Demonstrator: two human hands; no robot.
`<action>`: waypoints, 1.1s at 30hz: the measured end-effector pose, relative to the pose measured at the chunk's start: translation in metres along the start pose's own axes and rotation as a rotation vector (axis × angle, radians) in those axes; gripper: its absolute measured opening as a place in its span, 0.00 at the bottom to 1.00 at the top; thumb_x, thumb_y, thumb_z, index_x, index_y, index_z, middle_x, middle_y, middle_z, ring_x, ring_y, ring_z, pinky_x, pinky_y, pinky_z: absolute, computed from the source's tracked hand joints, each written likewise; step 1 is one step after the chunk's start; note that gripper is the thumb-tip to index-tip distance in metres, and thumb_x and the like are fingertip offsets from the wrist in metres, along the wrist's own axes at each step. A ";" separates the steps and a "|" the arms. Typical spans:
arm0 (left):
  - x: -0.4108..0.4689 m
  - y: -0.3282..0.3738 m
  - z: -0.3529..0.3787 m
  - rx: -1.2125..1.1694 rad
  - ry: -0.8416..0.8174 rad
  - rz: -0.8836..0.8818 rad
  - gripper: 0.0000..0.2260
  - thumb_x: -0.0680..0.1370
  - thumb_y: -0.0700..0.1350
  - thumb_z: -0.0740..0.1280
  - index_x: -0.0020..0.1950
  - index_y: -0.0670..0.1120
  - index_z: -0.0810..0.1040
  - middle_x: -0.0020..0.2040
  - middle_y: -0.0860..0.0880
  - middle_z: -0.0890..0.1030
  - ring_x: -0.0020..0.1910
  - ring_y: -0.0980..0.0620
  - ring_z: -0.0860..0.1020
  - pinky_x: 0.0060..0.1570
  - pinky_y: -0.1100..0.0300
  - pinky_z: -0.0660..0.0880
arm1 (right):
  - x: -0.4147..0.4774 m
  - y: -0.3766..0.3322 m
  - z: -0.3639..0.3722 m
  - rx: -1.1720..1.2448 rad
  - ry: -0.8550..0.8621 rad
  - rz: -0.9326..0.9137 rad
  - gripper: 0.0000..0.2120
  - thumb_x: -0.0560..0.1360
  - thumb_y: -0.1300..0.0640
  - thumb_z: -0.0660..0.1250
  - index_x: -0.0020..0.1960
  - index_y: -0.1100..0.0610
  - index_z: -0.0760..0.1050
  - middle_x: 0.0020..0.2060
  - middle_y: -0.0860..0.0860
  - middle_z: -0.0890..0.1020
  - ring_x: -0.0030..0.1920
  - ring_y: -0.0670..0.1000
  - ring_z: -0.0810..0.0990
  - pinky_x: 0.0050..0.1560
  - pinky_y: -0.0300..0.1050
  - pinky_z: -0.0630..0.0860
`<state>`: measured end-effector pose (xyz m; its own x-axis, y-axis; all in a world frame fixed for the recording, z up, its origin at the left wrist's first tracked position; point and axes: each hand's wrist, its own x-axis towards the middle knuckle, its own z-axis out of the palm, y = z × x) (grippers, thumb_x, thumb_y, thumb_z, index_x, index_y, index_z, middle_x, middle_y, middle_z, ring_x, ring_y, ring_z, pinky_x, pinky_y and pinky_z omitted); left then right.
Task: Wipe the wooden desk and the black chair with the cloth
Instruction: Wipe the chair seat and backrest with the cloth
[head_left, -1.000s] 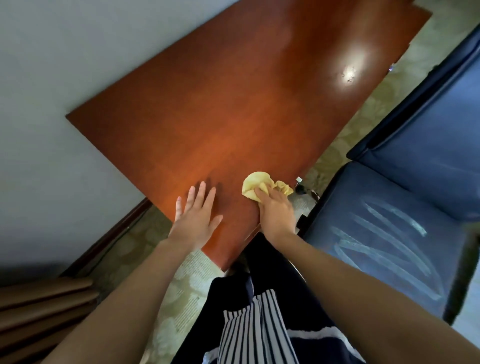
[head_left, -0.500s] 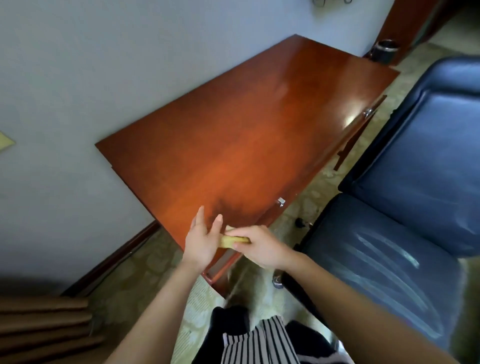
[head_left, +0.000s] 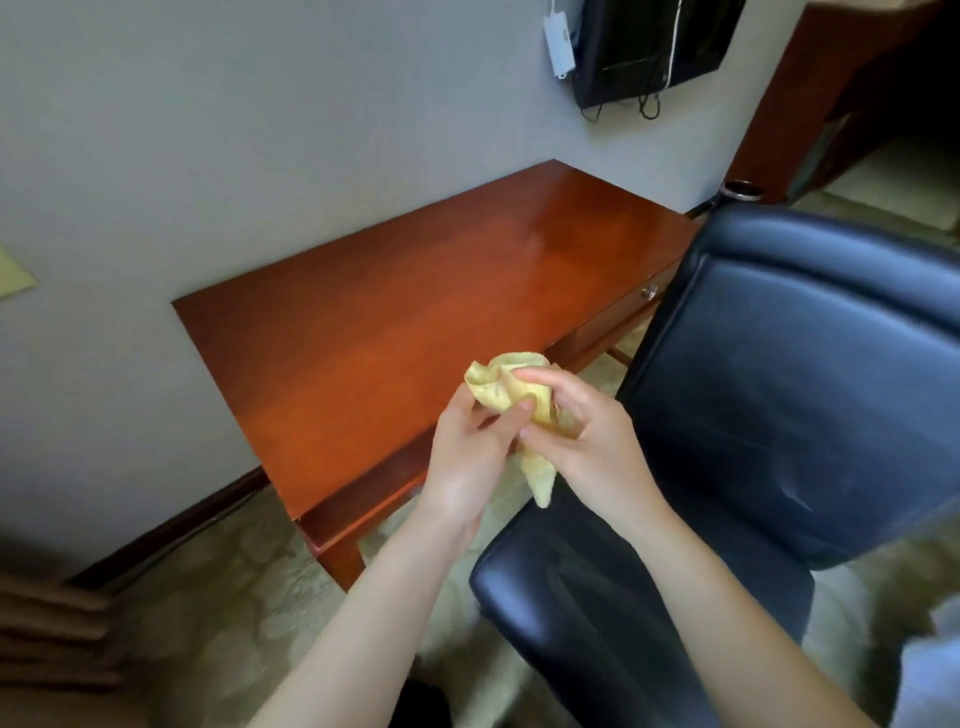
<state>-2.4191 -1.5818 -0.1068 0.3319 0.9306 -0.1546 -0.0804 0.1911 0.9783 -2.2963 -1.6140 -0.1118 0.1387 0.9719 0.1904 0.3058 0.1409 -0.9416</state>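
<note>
Cloth (head_left: 493, 385) has left the bench (head_left: 389, 312), bunched between left hand (head_left: 467, 457) and right hand (head_left: 589, 441), fingers (head_left: 540, 376) curled round it; likely next, fold flat for the chair (head_left: 779, 389).

Soft, even light, fairly dim. A pale sheen glares off the desk (head_left: 537, 236) at upper centre, the chair (head_left: 779, 389) leather glints faintly, the corners darken and bend, and the lower left is blurry.

The table (head_left: 395, 312) stood against the wall (head_left: 260, 130), with the chair (head_left: 789, 426) just to its right. The left hand (head_left: 467, 462) and right hand (head_left: 592, 447) held the cloth (head_left: 493, 389) between them, over the table's near edge. A screen (head_left: 649, 47) hung on the wall behind the table.
</note>
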 end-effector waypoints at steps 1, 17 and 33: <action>-0.005 0.003 0.003 -0.007 0.010 0.016 0.10 0.79 0.41 0.66 0.60 0.46 0.77 0.55 0.47 0.82 0.57 0.48 0.79 0.61 0.46 0.74 | -0.008 -0.005 -0.008 0.081 -0.036 0.011 0.19 0.72 0.64 0.69 0.58 0.46 0.78 0.54 0.37 0.81 0.58 0.37 0.76 0.58 0.33 0.72; -0.062 0.007 0.008 -0.214 -0.433 -0.101 0.15 0.80 0.45 0.60 0.66 0.44 0.73 0.58 0.42 0.81 0.56 0.45 0.80 0.52 0.51 0.80 | -0.122 -0.029 -0.031 0.209 0.216 0.299 0.24 0.66 0.38 0.68 0.59 0.45 0.76 0.51 0.46 0.83 0.53 0.45 0.80 0.58 0.45 0.74; -0.165 -0.090 0.080 0.260 -0.499 -0.078 0.15 0.74 0.47 0.71 0.61 0.54 0.78 0.60 0.53 0.75 0.59 0.56 0.76 0.59 0.59 0.74 | -0.250 0.013 -0.033 0.776 0.709 0.412 0.15 0.78 0.65 0.59 0.64 0.65 0.71 0.54 0.62 0.79 0.52 0.59 0.79 0.48 0.52 0.77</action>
<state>-2.3910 -1.7773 -0.1582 0.7364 0.6445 -0.2057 0.1755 0.1115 0.9781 -2.2963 -1.8617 -0.1623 0.6726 0.6799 -0.2921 -0.5204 0.1539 -0.8399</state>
